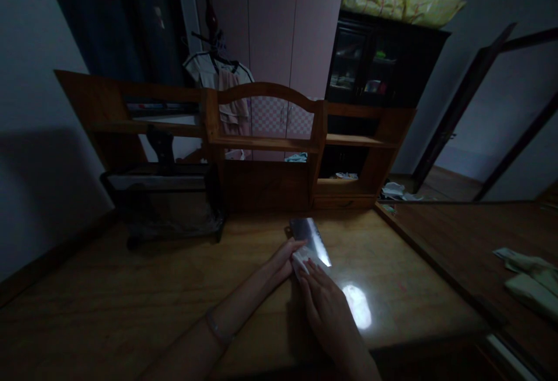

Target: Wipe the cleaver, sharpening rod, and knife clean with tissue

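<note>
A flat, shiny, silvery rectangular piece [308,232] lies on the wooden desktop in front of my hands. At its near end is a thin white piece [310,256] that looks like tissue or soft wrapping; its exact kind is unclear in the dim light. My left hand [288,256] is closed on the left edge of this white piece, its fingertips reaching over the top. My right hand [320,297] covers the near part, its fingers close together and pressed onto the white piece. The right thumb and the underside of both things are hidden.
A wooden shelf unit [265,144] stands along the desk's [244,311] far edge. At the left is a dark-framed, box-like stand [165,207]. A raised wooden edge [431,265] borders the right side, with pale cloth [534,282] beyond it.
</note>
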{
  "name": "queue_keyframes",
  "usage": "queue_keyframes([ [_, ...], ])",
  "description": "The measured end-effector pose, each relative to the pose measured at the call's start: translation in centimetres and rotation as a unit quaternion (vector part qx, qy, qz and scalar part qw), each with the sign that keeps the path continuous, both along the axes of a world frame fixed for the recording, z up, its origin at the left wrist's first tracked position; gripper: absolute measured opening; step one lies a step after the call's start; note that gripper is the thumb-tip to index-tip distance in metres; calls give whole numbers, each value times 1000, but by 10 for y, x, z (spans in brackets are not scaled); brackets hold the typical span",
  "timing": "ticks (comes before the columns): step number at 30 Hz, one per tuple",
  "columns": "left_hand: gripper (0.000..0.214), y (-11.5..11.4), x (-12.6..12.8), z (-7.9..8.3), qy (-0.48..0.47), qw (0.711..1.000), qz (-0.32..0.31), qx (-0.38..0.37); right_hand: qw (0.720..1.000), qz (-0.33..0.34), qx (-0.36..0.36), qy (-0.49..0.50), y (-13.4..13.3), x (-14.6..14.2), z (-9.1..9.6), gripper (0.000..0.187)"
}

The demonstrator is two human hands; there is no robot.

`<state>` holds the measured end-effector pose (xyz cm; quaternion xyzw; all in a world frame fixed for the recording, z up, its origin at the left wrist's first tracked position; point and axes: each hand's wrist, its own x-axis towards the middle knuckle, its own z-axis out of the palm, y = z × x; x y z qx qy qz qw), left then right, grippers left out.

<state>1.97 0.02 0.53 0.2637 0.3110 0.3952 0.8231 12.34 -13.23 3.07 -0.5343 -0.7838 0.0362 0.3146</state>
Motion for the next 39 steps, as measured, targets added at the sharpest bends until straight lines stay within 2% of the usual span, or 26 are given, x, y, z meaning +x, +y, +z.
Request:
queue_keyframes([
  [5,15,4,-1,-4,24,999,-12,-24,999,-17,-28,24,-2,2,8,38],
  [8,18,6,-2,-5,18,999,-14,-29,998,2,-41,39,-2,2,8,40],
  [11,24,4,-3,-3,9,998,-43,-36,993,3,-54,103,-6,2,4,38],
  [15,12,1,-1,0,-47,998,-39,-8,970,-52,-74,224,-17,11,-1,36],
  [18,15,0,3,0,-85,996,-26,17,952,-118,-94,265,-25,22,-3,38],
  [20,14,0,4,0,-97,995,-21,29,943,-137,-116,280,-28,27,-3,39],
  [25,22,-7,2,6,-120,990,-13,74,937,-112,-150,297,-27,23,1,41],
  [31,29,-23,-3,24,-146,977,-33,154,937,-112,-138,299,-19,14,-4,40],
  [36,27,-25,-2,28,-142,975,-55,160,948,-117,-129,268,-14,10,-7,40],
  [39,24,-22,0,25,-108,979,-56,161,941,-129,-130,284,-11,9,-8,37],
])
